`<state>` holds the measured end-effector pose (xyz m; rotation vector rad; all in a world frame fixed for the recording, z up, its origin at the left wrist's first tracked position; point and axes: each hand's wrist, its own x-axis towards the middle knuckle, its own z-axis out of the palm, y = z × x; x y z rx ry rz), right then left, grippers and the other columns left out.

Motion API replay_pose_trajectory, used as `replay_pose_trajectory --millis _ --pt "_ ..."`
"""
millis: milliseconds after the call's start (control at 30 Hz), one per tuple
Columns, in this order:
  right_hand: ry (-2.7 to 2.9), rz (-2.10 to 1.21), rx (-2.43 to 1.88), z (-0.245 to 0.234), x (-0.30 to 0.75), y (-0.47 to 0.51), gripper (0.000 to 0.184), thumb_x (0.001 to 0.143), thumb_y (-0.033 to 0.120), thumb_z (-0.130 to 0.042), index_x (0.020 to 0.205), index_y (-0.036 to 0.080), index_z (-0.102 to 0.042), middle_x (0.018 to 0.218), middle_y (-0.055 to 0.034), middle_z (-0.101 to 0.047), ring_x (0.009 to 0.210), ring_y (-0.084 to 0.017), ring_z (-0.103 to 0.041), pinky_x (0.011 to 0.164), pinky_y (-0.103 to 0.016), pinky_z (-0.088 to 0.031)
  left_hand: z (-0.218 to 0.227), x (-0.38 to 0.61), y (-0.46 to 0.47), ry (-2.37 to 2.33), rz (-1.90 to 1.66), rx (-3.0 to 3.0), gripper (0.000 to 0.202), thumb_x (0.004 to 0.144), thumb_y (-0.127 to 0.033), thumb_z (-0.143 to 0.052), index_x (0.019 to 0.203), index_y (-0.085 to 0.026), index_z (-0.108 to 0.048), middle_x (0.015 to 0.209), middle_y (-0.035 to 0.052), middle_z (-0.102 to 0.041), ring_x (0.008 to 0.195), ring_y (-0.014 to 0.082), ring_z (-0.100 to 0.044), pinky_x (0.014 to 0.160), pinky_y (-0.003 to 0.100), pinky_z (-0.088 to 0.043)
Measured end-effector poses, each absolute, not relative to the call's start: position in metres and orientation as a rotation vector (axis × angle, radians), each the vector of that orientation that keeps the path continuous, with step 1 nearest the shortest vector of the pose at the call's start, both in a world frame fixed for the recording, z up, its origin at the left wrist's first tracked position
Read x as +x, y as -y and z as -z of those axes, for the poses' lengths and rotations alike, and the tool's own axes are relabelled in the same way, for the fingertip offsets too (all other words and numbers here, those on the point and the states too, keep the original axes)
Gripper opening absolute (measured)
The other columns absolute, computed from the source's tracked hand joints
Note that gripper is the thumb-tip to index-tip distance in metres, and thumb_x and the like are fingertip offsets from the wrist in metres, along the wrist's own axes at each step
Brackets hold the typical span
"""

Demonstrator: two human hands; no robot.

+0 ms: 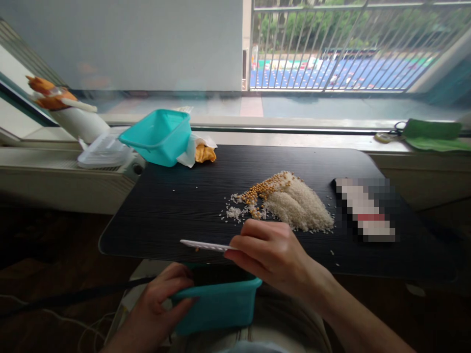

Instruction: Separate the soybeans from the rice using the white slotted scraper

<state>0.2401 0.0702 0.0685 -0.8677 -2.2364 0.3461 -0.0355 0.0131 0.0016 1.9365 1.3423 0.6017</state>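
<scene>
A dark tabletop (165, 215) stands by a window. Nearest, under its edge, the left hand (154, 306) clasps a teal tub (221, 304) by the wall; light, rigid plastic. The right hand (272, 252), just above it, pinches a thin white card (204, 245), stiff and probably slippery. Beyond its knuckles lies loose rice (300, 206) with yellow beans (263, 189), easily scattered.

Left hand (156, 304) curled, gripping; right hand (270, 252) pinched, forearm extended.
</scene>
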Motion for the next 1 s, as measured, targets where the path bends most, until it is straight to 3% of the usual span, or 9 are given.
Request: replay_pose_trajectory --millis 167,333,400,533,1000 --pt "2.372 -0.45 -0.777 -0.077 0.239 -0.067 0.036 0.103 0.032 -0.05 0.075 0.017 -0.066 0.069 0.0016 -0.052 0.056 -0.009 -0.043 0.053 -0.026 -0.032 -0.001 -0.051 -0.014 -1.355 -0.703 2.023 0.006 0.081 -0.021 -0.069 0.078 -0.024 -0.073 0.089 0.003 -0.075 0.088 0.0225 -0.071 0.076 0.023 -0.058" --pt "2.16 -0.367 -0.964 -0.08 0.287 -0.054 0.005 0.095 0.018 -0.064 0.09 0.018 -0.067 0.073 0.0004 -0.056 0.058 -0.009 -0.049 0.052 -0.024 -0.036 -0.007 -0.025 -0.012 -1.246 -0.689 2.003 0.013 0.08 -0.013 -0.065 0.075 -0.022 -0.072 0.088 0.0046 -0.073 0.086 0.0209 -0.071 0.074 0.022 -0.057" --pt "2.043 -0.229 -1.134 -0.078 0.31 -0.051 0.01 0.091 0.01 -0.067 0.094 0.02 -0.065 0.079 0.0 -0.058 0.059 -0.009 -0.051 0.052 -0.022 -0.038 -0.008 -0.006 -0.012 -1.195 -0.663 1.97 0.017 0.078 -0.008 -0.062 0.074 -0.021 -0.072 0.088 0.0053 -0.072 0.087 0.0206 -0.07 0.074 0.023 -0.056" --pt "1.927 -0.043 -1.293 -0.075 0.338 -0.052 0.013 0.088 0.011 -0.07 0.091 0.023 -0.065 0.078 0.0009 -0.058 0.059 -0.009 -0.052 0.051 -0.022 -0.041 -0.007 0.025 -0.013 -1.077 -0.566 1.899 0.019 0.079 -0.007 -0.058 0.072 -0.019 -0.07 0.083 0.005 -0.068 0.085 0.0199 -0.067 0.075 0.026 -0.054" --pt "2.007 -0.147 -1.252 -0.075 0.346 -0.052 0.012 0.089 0.01 -0.07 0.092 0.02 -0.065 0.079 0.0017 -0.055 0.058 -0.006 -0.049 0.049 -0.019 -0.038 -0.004 0.031 -0.014 -1.05 -0.517 1.901 0.019 0.08 -0.007 -0.055 0.074 -0.018 -0.071 0.08 0.0048 -0.065 0.081 0.019 -0.065 0.071 0.026 -0.051"
